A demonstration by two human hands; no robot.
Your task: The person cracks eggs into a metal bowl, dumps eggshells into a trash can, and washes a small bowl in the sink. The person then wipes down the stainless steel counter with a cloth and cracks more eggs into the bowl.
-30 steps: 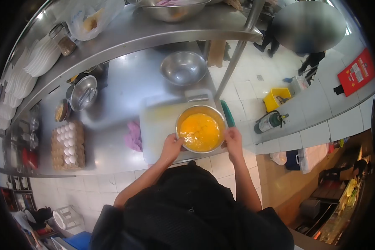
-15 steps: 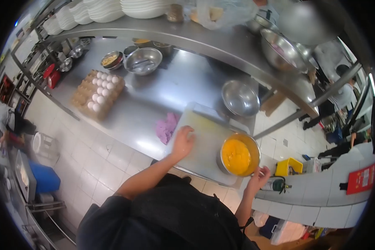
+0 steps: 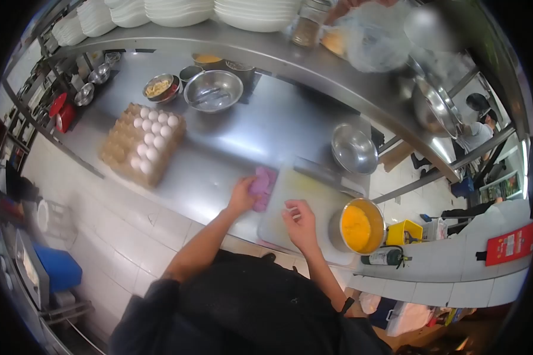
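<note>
My left hand (image 3: pixel 241 196) grips the left edge of a crumpled purple cloth (image 3: pixel 262 188), which lies on the steel table beside the white cutting board (image 3: pixel 278 222). Over the board is my right hand (image 3: pixel 300 223), its fingers apart and a little curled, holding nothing. A metal pot of yellow beaten egg (image 3: pixel 356 229) stands at the board's right end, and neither hand touches it. Along the board's far side lies a wide blade (image 3: pixel 318 172).
An egg carton (image 3: pixel 124 144) with several white eggs sits on the left. Metal bowls (image 3: pixel 213 92) stand at the back, another (image 3: pixel 354 149) beyond the board. A steel shelf (image 3: pixel 231 44) with plates overhangs the table. A person (image 3: pixel 478 135) is at the far right.
My left hand has reached the purple cloth and closed on it. My right hand has left the pot and moved left over the board. The view has shifted.
</note>
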